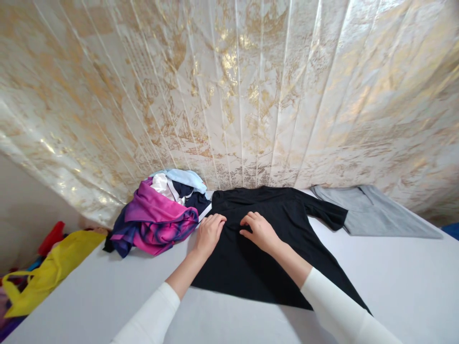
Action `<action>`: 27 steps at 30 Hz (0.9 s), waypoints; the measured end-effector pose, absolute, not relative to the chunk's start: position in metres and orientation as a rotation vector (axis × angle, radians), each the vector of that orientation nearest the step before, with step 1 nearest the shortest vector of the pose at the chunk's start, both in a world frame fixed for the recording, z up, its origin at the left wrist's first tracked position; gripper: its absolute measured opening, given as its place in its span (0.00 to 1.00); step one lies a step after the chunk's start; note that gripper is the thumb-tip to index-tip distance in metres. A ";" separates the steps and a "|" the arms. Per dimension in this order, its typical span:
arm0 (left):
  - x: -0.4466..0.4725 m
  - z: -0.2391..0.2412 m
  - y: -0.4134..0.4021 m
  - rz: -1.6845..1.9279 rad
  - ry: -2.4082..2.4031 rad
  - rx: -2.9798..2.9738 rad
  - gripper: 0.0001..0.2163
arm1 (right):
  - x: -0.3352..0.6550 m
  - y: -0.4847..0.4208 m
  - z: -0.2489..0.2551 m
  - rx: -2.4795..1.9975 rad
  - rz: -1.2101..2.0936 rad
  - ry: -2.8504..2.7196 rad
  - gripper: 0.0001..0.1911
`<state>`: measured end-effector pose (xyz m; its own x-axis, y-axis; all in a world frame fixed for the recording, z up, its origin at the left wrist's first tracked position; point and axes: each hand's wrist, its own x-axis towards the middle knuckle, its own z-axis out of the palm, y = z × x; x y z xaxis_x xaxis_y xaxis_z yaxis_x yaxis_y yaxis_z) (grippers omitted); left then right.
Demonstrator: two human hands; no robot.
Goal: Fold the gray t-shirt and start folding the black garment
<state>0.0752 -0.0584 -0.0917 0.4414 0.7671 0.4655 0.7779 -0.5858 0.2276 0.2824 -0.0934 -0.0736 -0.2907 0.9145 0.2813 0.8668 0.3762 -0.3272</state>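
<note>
A black short-sleeved shirt (265, 267) lies spread on the white table, its collar toward the wall and its hem toward me. One sleeve reaches out to the right; the left sleeve is not visible. At the shirt's left edge is my left hand (210, 232), fingers loosely bent and pointing right, thumb mostly hidden. My right hand (261, 231) is over the upper middle of the shirt, thumb and fingers curved and apart, with nothing between them. Whether either hand touches the cloth is hard to make out.
A heap of pink, purple and navy clothes (154, 217) sits left of the shirt. At the right, a grey garment (387, 212) lies flat, touching the black sleeve. Yellow cloth (60, 260) lies beyond the left edge of the white table (405, 282). A gold-patterned curtain (229, 95) hangs behind.
</note>
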 end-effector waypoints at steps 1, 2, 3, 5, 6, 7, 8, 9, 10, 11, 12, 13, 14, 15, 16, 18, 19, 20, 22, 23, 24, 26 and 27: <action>0.074 -0.092 -0.059 -0.882 -1.439 -2.638 0.05 | 0.277 -0.087 -0.075 -1.539 0.154 -2.239 0.02; 0.073 -0.092 -0.059 -0.923 -1.457 -2.628 0.05 | 0.274 -0.081 -0.076 -1.536 0.154 -2.249 0.02; 0.072 -0.093 -0.059 -0.959 -1.473 -2.622 0.05 | 0.271 -0.078 -0.077 -1.538 0.151 -2.246 0.03; 0.069 -0.095 -0.059 -1.011 -1.491 -2.625 0.05 | 0.268 -0.073 -0.077 -1.546 0.142 -2.225 0.04; 0.067 -0.096 -0.060 -1.027 -1.493 -2.632 0.05 | 0.267 -0.072 -0.077 -1.549 0.141 -2.219 0.04; 0.066 -0.097 -0.061 -1.039 -1.494 -2.642 0.05 | 0.266 -0.071 -0.078 -1.549 0.143 -2.219 0.03; 0.064 -0.098 -0.062 -1.052 -1.495 -2.648 0.06 | 0.264 -0.071 -0.078 -1.543 0.150 -2.226 0.02; 0.063 -0.099 -0.063 -1.066 -1.497 -2.651 0.06 | 0.262 -0.072 -0.078 -1.532 0.158 -2.241 0.02; 0.063 -0.100 -0.064 -1.084 -1.501 -2.650 0.06 | 0.260 -0.072 -0.079 -1.517 0.166 -2.261 0.04; 0.062 -0.100 -0.065 -1.106 -1.506 -2.643 0.06 | 0.257 -0.073 -0.078 -1.500 0.173 -2.282 0.04; 0.062 -0.101 -0.065 -1.130 -1.511 -2.634 0.06 | 0.255 -0.073 -0.078 -1.485 0.176 -2.297 0.04; 0.062 -0.101 -0.064 -1.153 -1.514 -2.627 0.06 | 0.253 -0.073 -0.076 -1.475 0.177 -2.303 0.03; 0.062 -0.102 -0.063 -1.172 -1.513 -2.623 0.06 | 0.251 -0.072 -0.075 -1.474 0.174 -2.295 0.02; 0.062 -0.102 -0.062 -1.189 -1.507 -2.623 0.06 | 0.250 -0.070 -0.074 -1.486 0.169 -2.276 0.02; 0.062 -0.103 -0.061 -1.203 -1.497 -2.628 0.06 | 0.250 -0.069 -0.073 -1.504 0.167 -2.253 0.01; 0.061 -0.101 -0.062 -1.229 -1.472 -2.638 0.06 | 0.250 -0.064 -0.073 -1.540 0.177 -2.233 0.02; 0.060 -0.099 -0.064 -1.244 -1.458 -2.644 0.06 | 0.250 -0.062 -0.073 -1.552 0.190 -2.238 0.03; 0.058 -0.096 -0.068 -1.262 -1.443 -2.655 0.06 | 0.251 -0.060 -0.074 -1.560 0.203 -2.244 0.04; 0.053 -0.088 -0.082 -1.284 -1.384 -2.717 0.06 | 0.252 -0.060 -0.073 -1.573 0.215 -2.238 0.03; 0.049 -0.083 -0.091 -1.262 -1.329 -2.790 0.06 | 0.252 -0.062 -0.071 -1.579 0.220 -2.220 0.04; 0.044 -0.078 -0.102 -1.201 -1.257 -2.890 0.05 | 0.252 -0.067 -0.068 -1.573 0.230 -2.199 0.06; 0.033 -0.070 -0.124 -0.959 -1.105 -3.105 0.04 | 0.250 -0.085 -0.062 -1.503 0.291 -2.170 0.09; 0.028 -0.068 -0.134 -0.812 -1.057 -3.181 0.05 | 0.249 -0.098 -0.060 -1.435 0.350 -2.175 0.09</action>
